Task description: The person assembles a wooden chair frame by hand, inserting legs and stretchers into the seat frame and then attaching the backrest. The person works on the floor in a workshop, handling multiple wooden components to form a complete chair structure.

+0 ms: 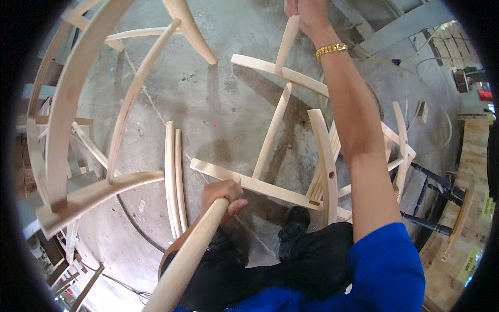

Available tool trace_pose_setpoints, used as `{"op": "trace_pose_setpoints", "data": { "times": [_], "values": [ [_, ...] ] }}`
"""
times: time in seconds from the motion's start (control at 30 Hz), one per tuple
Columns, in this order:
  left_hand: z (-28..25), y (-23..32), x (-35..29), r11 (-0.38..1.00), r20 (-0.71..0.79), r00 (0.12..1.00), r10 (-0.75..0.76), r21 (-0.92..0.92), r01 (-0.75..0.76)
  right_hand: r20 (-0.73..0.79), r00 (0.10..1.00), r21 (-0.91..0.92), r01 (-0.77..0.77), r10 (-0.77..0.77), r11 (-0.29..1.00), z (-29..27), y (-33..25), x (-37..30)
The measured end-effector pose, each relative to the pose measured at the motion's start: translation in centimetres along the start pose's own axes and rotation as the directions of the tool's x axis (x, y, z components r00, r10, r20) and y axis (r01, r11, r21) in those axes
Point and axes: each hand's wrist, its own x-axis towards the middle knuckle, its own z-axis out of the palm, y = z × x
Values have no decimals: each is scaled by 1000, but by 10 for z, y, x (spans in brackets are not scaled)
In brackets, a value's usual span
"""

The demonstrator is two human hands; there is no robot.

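A pale, unpainted wooden chair frame [271, 132] stands before me, its two long side pieces joined by a round stretcher. My right hand [309, 16], reaching far out at the top edge, is closed round the upper end of a tapered wooden bar [287, 46] whose lower end meets the frame's far side piece [304, 80]. Close to my body, my left hand [222, 196] is wrapped round the end of a thick rounded wooden leg [188, 255]. This leg runs down to the lower left. Beside that hand is the frame's near side piece [275, 191]; whether they touch, I cannot tell.
Another wooden chair frame [104, 190] stands at left. Several loose slats [174, 177] lie on the concrete floor [208, 104]. A curved wooden piece with a hole [325, 161] stands near my right forearm. More chair parts [400, 151] and dark turned legs [429, 221] are at right.
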Motion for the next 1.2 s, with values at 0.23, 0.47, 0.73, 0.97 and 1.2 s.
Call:
{"op": "trace_pose_setpoints", "data": {
  "times": [0.23, 0.47, 0.73, 0.97, 1.2],
  "values": [
    [-1, 6, 8, 999, 17, 999, 37, -1, -37, -348, 840, -571, 163, -417, 804, 31, -6, -10],
    [-5, 5, -2, 980, -12, 988, -157, 124, 157, -156, 988, -615, -88, -12, 783, 12, -17, -44],
    [39, -47, -61, 938, -458, 837, -299, 23, 347, -163, 975, -932, -202, 150, 301, -163, -74, -205],
    [112, -31, -88, 730, 6, 749, -663, -220, 648, -650, 707, -757, -634, 281, -156, -256, -120, -397],
    [141, -33, 15, 724, 120, 807, -578, -382, 575, -793, 273, -357, -932, 545, -53, -260, -111, -492]
  ]
}}
